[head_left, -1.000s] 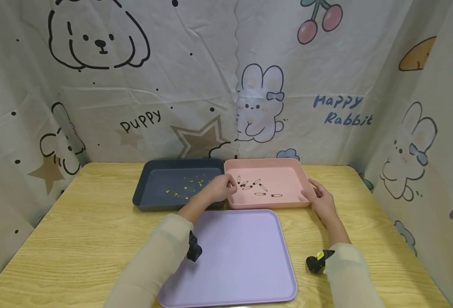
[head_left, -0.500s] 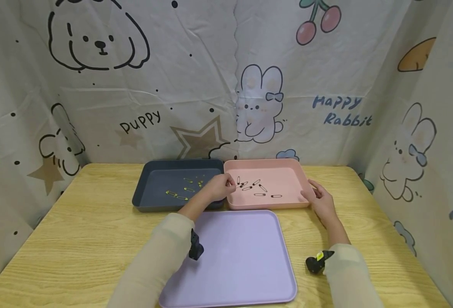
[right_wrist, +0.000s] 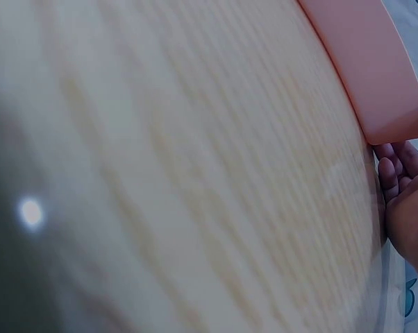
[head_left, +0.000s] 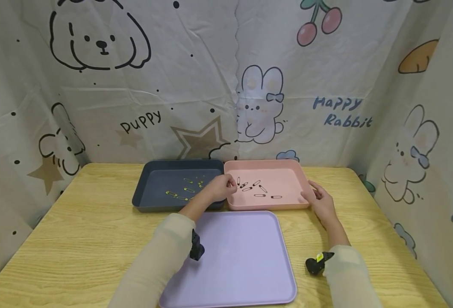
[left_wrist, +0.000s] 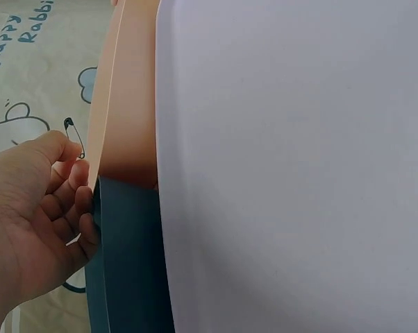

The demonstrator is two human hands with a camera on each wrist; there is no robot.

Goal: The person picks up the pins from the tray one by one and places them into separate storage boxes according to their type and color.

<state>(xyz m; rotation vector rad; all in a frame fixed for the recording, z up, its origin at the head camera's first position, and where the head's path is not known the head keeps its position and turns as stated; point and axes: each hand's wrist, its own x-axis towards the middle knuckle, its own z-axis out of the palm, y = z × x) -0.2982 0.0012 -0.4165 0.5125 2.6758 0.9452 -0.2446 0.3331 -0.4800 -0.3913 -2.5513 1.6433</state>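
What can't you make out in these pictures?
- Head view: the gold safety pins in the dark blue tray are too small to count.
- Left wrist view: the left hand pinches a black safety pin; the pink tray hides its lower end.
- Right wrist view: the right hand is cut off by the edge; the table is blurred.

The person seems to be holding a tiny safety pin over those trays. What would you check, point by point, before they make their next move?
1. Pin gripped: the left hand pinches a black safety pin at its fingertips. Ok.
2. Hand placement: the left hand sits at the seam between the dark blue tray and the pink tray. Ok.
3. Pink tray steadied: the right hand rests against its right corner. Ok.
4. Pin closed: too small to tell. Cannot tell.
5. Colours kept apart: gold pins in the blue tray, black pins in the pink one. Ok.
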